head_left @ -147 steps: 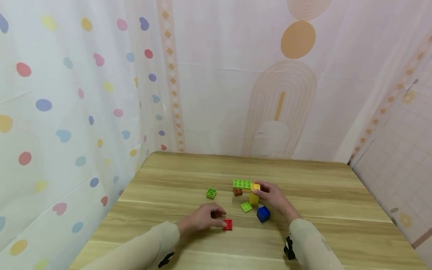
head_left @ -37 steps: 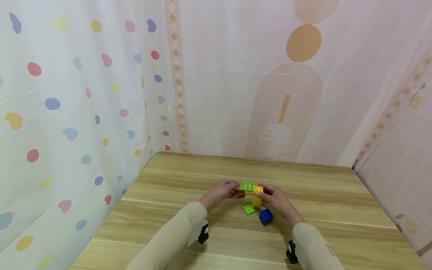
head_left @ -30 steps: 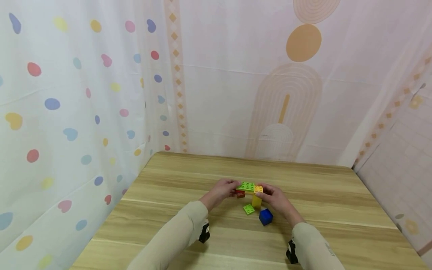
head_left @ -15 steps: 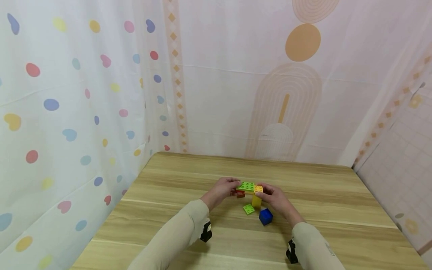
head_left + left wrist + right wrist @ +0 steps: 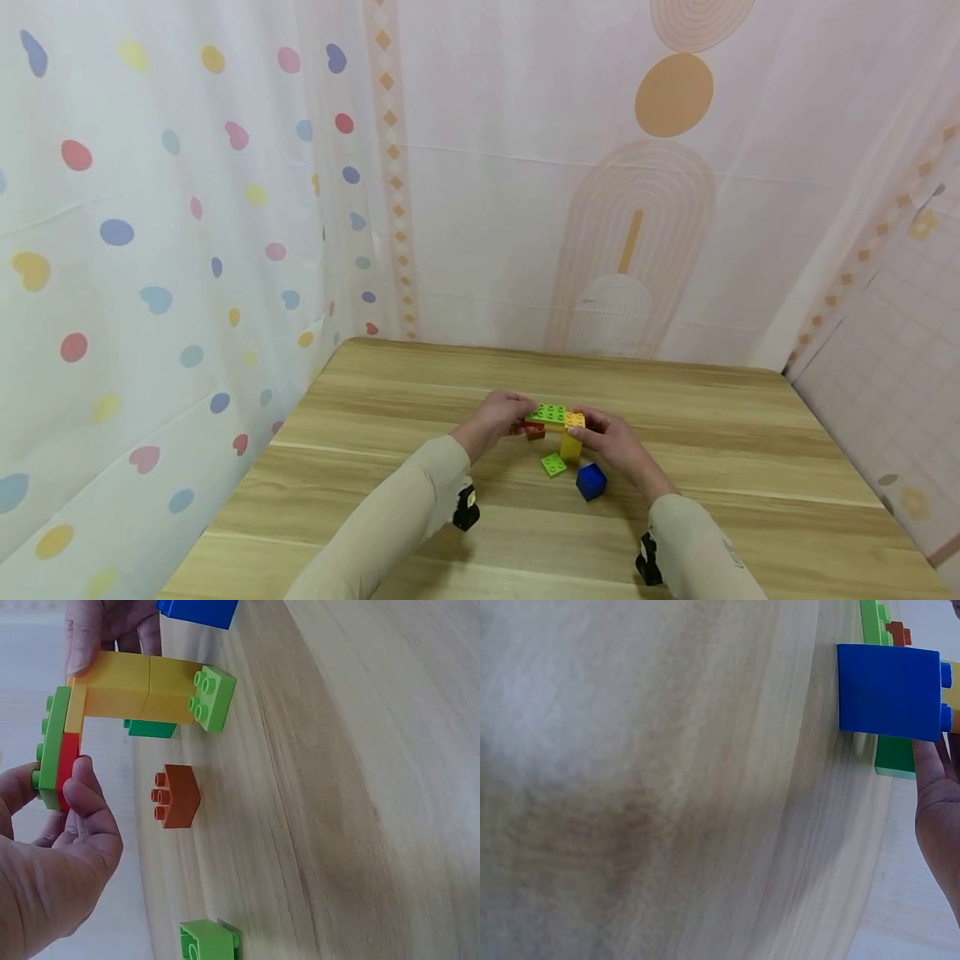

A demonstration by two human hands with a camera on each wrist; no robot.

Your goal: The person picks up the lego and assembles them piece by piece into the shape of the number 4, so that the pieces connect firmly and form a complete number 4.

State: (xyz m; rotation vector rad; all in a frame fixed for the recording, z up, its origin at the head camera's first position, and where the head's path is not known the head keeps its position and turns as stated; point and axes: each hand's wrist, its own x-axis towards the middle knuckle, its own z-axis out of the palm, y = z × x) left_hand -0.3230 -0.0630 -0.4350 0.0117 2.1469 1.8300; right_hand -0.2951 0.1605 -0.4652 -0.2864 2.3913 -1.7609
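My left hand (image 5: 497, 417) pinches the left end of a long light green building brick (image 5: 551, 413) with its thumb above and fingers beneath. A red brick (image 5: 67, 771) sits against that end's underside, partly covered by the fingers. The long brick's other end meets the top of an upright tower of yellow bricks (image 5: 572, 444). My right hand (image 5: 611, 435) grips the tower near its top, thumb on the near side. Close by the tower's foot lies a small light green brick (image 5: 553, 465), with a blue brick (image 5: 592, 481) nearer me.
Under the raised long brick stands a brown brick (image 5: 180, 796) on the table (image 5: 420, 367). A dark green brick (image 5: 150, 729) shows behind the tower. Farther left is a hollow light green brick (image 5: 206, 941). Patterned curtains (image 5: 480, 250) hang behind and beside the table.
Since the earliest frame, my left hand has moved from the red brick on the table up to the long green brick, and the red brick is now beneath it. The right hand keeps its grip.
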